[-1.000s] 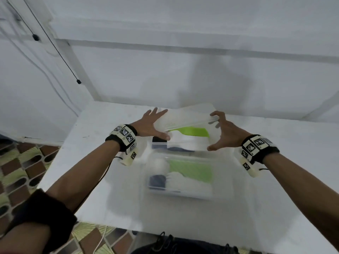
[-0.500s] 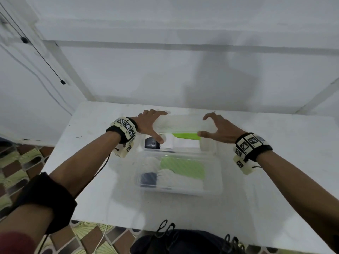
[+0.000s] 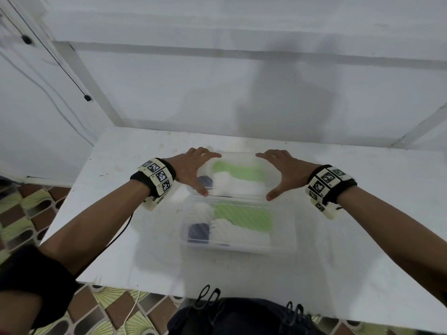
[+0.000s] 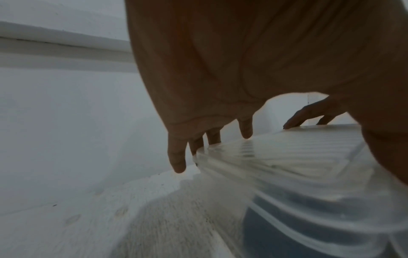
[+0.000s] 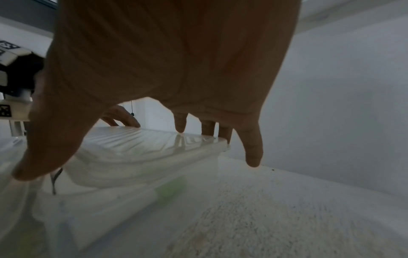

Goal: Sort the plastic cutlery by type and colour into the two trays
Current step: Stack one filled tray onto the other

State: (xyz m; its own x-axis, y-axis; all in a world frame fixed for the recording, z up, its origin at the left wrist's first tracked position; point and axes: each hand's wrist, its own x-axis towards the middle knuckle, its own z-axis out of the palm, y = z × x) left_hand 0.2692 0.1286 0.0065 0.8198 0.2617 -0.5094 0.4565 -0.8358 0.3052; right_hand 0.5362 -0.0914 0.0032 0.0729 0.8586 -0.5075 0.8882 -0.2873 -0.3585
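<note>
Two clear plastic trays stand one behind the other on the white table. The near tray is uncovered and holds green, white and dark blue cutlery in separate groups. Over the far tray lies a ribbed clear lid, with green, white and blue cutlery showing through it. My left hand grips the lid's left end and my right hand its right end. On each hand the thumb is on the near edge and the fingers over the far edge. In the wrist views the lid looks blurred.
A white wall rises just behind the table's far edge. Bare tabletop lies to the left and right of the trays. A thin black cable hangs off the table's left edge above a patterned tile floor.
Both hands have lowered the tilted lid until it lies flat over the far tray. The near tray has stayed where it was.
</note>
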